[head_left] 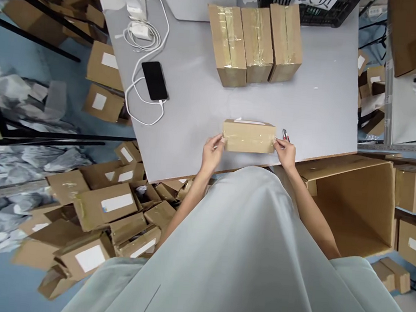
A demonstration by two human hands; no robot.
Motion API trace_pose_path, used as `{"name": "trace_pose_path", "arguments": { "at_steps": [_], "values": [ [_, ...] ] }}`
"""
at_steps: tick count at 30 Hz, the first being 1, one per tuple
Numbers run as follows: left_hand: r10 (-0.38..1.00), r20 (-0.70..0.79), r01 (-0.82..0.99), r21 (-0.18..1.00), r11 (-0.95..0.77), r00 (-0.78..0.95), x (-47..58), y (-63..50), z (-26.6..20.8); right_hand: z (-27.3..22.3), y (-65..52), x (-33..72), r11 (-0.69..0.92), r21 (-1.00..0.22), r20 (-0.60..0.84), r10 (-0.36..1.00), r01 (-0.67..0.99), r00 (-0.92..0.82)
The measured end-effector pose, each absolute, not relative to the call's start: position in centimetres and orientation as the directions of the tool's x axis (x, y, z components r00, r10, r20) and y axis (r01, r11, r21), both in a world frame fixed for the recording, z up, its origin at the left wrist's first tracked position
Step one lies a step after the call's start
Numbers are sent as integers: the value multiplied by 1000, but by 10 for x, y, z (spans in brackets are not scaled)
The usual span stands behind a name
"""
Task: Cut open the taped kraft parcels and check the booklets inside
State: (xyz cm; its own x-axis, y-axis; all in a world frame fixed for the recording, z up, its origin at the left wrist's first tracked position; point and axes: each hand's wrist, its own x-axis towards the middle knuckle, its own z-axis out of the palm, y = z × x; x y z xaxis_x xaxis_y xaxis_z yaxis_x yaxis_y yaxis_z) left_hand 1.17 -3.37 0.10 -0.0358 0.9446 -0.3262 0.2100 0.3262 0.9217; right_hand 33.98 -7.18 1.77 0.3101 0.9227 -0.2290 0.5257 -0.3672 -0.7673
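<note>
Grey and wide, the bench (325, 98) stretches ahead of both hands, with a crowd of opened cartons (105, 203) on the floor out past the left forearm and a big open carton (352, 207) beside the right one. Directly between the left hand (213, 149) and the right hand (285, 152) lies a small taped box (249, 139), near the bench's front edge. Its long axis runs straight from one hand to the other, so neither is nearer: each meets its own short end. Both hands are nearly closed, thumb and fingertips drawn together on the box's ends; whether its underside rests on the bench or is slightly raised, I cannot tell. Just beyond the right hand's fingers is a small cutter (285, 133), partly hidden. Straight ahead of both hands, well apart from them, three taped cartons (257, 44) stand side by side. Far ahead and leftward of the left hand is a phone (155, 81) on its white cable (136, 84).
</note>
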Motion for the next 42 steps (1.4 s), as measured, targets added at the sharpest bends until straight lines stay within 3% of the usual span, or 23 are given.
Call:
{"name": "trace_pose_path", "arguments": {
  "at_steps": [4,13,19,27,31,35,42],
  "values": [
    [962,-272,263,928,264,-7,-5,-17,-3,26,-79,320,-400,-730,-232,908,555,349],
    [934,-357,215,914,345,19,-20,-27,-29,12,-111,291,-416,-769,-249,894,485,372],
    [875,-485,92,871,482,6,-27,-37,-39,-8,-124,305,-540,-788,-436,828,294,354],
    [885,-452,149,888,435,107,-11,-48,-37,-9,-120,305,-453,-812,-449,888,368,100],
    [913,-405,145,907,395,48,-5,-44,-28,12,-101,318,-370,-817,-355,927,442,119],
    [926,-374,153,919,363,48,4,-34,-19,22,-73,339,-318,-739,-277,947,594,162],
    [860,-510,182,845,502,-4,30,-17,-26,-3,-42,347,-437,-689,-388,896,578,216]
  ]
}}
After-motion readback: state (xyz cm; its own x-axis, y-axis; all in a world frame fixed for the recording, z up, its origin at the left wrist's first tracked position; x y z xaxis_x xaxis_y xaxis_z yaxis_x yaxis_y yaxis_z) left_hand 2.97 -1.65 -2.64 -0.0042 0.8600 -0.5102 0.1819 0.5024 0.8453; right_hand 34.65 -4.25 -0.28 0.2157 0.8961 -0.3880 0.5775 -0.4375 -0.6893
